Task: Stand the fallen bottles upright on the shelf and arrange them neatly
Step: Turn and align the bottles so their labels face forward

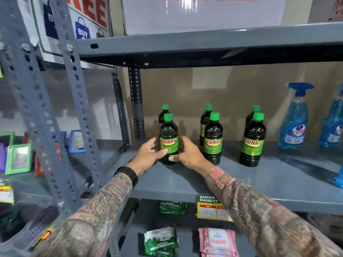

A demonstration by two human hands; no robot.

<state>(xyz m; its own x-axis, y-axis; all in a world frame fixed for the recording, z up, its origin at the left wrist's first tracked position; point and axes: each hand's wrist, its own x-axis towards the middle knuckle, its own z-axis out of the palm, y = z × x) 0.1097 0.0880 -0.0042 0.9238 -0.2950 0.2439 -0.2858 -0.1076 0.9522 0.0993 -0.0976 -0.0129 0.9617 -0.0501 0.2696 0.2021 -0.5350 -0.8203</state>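
Note:
Several dark bottles with green caps and green "SUNNY" labels stand upright on the grey metal shelf (259, 182), in three pairs, front and back. The front left bottle (168, 134) is held near its base between both hands. My left hand (148, 154) presses its left side, thumb across the label's lower edge. My right hand (189, 154) cups its right side, thumb at the base. The middle front bottle (213, 138) and the right front bottle (252, 140) stand apart from my hands. Behind each stands another bottle, mostly hidden, such as the back left bottle (164, 113).
Two blue spray bottles (295, 117) stand at the shelf's right end. An upper shelf (204, 45) hangs low above the bottles. A perforated upright post (136, 102) stands behind the left pair. Wipe packets (159, 242) lie on the shelf below; picture frames (18, 158) sit at left.

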